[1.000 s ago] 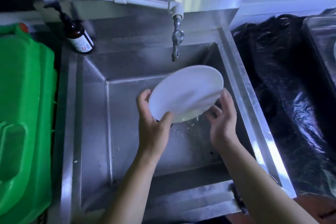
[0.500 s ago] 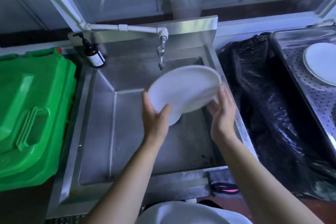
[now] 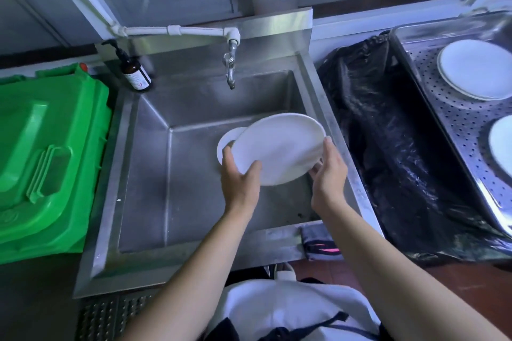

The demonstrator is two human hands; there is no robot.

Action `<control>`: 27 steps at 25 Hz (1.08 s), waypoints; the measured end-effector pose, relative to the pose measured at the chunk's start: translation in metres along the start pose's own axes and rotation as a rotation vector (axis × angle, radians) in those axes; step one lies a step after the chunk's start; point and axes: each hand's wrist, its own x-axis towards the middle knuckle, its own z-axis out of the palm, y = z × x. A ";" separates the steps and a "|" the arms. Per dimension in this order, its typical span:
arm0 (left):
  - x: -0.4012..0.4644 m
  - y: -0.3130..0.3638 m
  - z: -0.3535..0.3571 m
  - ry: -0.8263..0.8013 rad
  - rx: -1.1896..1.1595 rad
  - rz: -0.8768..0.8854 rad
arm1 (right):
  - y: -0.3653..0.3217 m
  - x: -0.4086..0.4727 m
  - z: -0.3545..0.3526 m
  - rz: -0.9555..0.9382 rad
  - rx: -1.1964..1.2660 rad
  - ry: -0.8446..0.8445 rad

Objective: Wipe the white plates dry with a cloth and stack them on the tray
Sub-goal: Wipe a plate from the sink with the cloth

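Observation:
A white plate is held tilted above the steel sink. My left hand grips its near-left rim, thumb on top. My right hand holds the right rim, fingers curled under it. Another white plate lies in the sink behind, mostly hidden by the held one. On the perforated steel tray at the right rest a white plate and part of a second one at the frame edge. A dark cloth with a pink mark hangs at the sink's front right corner.
A tap juts over the sink's back wall. A brown pump bottle stands at the back left corner. A green plastic bin fills the left side. Black plastic sheeting lies between sink and tray.
The view has pulled back and up, bringing the tray and its plates into sight. Both hands keep their hold; the plate has shifted slightly right, uncovering the plate in the sink.

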 end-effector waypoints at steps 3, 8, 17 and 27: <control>-0.006 -0.006 -0.010 -0.076 0.069 -0.037 | 0.006 -0.002 -0.011 0.133 -0.016 0.017; 0.000 0.020 -0.048 -0.327 0.062 -0.033 | -0.019 0.007 -0.010 0.260 0.046 -0.053; 0.012 0.049 -0.095 -0.628 0.032 -0.199 | -0.023 0.005 -0.008 0.385 -0.015 -0.242; 0.025 -0.001 -0.117 -0.396 -0.170 -0.510 | 0.005 -0.013 -0.075 0.022 -1.250 -0.367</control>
